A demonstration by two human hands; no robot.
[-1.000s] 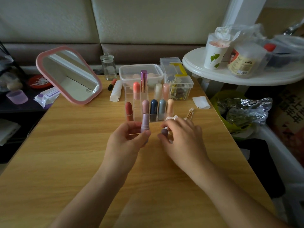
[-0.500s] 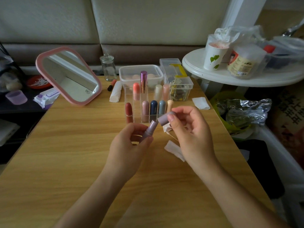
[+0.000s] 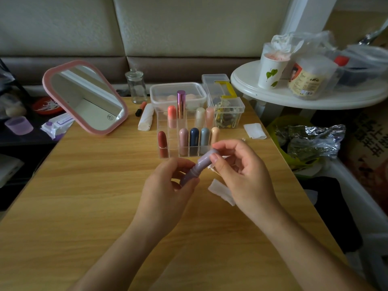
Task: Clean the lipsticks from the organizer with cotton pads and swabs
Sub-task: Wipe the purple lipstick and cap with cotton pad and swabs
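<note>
Wooden counter (image 3: 84,206), sofa (image 3: 189,28) behind, white side table (image 3: 262,97) at right. Lilac lipstick (image 3: 200,163) held tilted over the counter, just in front of clear organizer (image 3: 163,121). Left hand (image 3: 168,187) fingers grasp its base, right hand (image 3: 241,173) fingers pinch its cap. Cotton pad (image 3: 219,189) on counter beside right hand. Pink mirror (image 3: 84,97) back left.

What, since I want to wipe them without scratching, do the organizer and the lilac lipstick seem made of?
The organizer looks like clear rigid plastic, probably acrylic, glossy: the lipsticks behind its walls show through. The lilac lipstick seems plastic with a satin finish, its highlight soft and spread; coated metal cannot be ruled out.
</note>
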